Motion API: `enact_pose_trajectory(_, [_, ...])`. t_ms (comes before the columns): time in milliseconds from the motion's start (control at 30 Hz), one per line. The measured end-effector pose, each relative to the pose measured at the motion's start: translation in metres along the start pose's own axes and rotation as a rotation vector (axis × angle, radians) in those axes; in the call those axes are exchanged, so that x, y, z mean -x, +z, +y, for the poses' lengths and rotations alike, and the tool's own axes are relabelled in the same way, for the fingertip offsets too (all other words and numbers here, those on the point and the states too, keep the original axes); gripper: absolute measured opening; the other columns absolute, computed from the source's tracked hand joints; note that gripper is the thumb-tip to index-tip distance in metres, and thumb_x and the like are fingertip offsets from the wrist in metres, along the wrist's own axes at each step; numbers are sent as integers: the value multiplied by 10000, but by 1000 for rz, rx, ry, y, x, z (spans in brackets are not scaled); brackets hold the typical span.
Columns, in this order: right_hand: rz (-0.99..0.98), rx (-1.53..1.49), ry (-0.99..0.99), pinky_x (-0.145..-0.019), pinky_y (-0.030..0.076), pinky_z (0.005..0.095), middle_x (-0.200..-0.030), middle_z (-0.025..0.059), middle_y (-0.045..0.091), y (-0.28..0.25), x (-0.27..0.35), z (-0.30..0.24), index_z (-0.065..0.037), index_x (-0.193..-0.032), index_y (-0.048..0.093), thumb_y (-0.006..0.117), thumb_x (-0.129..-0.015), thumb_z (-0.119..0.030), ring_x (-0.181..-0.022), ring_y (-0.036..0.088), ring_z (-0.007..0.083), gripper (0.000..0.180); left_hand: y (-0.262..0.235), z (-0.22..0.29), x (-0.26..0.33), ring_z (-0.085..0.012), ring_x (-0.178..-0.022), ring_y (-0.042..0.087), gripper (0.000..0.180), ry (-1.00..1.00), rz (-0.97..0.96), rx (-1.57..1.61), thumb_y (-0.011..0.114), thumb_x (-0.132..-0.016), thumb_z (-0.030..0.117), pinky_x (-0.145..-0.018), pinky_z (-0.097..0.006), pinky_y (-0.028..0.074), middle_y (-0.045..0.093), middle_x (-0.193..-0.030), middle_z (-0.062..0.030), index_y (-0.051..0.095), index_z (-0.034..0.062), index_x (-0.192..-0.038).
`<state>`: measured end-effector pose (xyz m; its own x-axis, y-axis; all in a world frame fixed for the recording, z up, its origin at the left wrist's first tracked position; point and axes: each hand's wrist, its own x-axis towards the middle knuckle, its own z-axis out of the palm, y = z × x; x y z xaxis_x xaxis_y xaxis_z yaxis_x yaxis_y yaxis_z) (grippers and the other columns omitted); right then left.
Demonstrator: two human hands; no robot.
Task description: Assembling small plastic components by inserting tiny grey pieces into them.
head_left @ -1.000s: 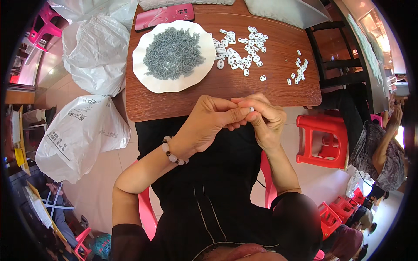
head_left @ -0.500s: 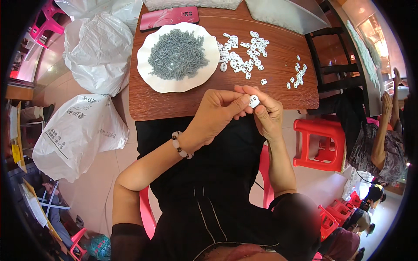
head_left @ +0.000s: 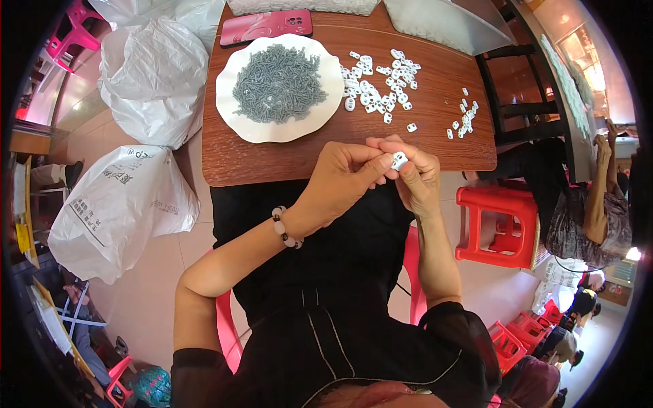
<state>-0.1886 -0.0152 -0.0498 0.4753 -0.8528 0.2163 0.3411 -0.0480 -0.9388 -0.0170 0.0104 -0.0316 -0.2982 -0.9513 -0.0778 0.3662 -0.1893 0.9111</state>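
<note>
Just past the table's near edge, my left hand and my right hand meet, fingers closed. Between their thumbs and fingertips they pinch a small white plastic piece with holes. Whether anything else sits in the fingers is hidden. Beyond them, several similar white pieces lie loose on the brown table. A smaller group of white pieces lies toward the right edge. To the left, a white wavy-rimmed plate bears a heap of small grey screw-like parts.
A pink phone lies behind the plate. White plastic bags stand on the floor at left. Red stools stand at right, near another person. A pale grey tray-like object is at the table's back.
The white piece has turned between my fingertips, and my hands have barely shifted. At the right, the other person's arms have moved.
</note>
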Motion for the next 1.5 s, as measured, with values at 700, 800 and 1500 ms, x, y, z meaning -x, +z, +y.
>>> enact_pose_trajectory(700, [44,-46,-118,-683,548,331,-1136,212,580,3,3,16,70,-1087,613,563,-942,-238,-811,593,208,344,4,-5,4,-54,-681,543,194,-19,60,72,629,-905,159,-619,-198,434,674,-786,-46,705,-20,-904])
enact_pose_trajectory(800, [44,-57,-74,-686,542,322,-1140,209,577,8,0,9,74,-1127,596,560,-943,-266,-801,588,196,388,3,-3,4,-58,-694,545,201,-15,65,64,623,-910,164,-633,-203,439,675,-808,-50,700,-20,-935])
enact_pose_trajectory(1500, [155,217,50,-812,499,251,-1146,115,622,11,-10,-23,55,-1169,597,572,-940,-171,-929,615,133,322,-2,-1,2,-38,-663,520,265,-51,131,168,598,-932,221,-589,-181,410,661,-796,-33,691,-25,-962])
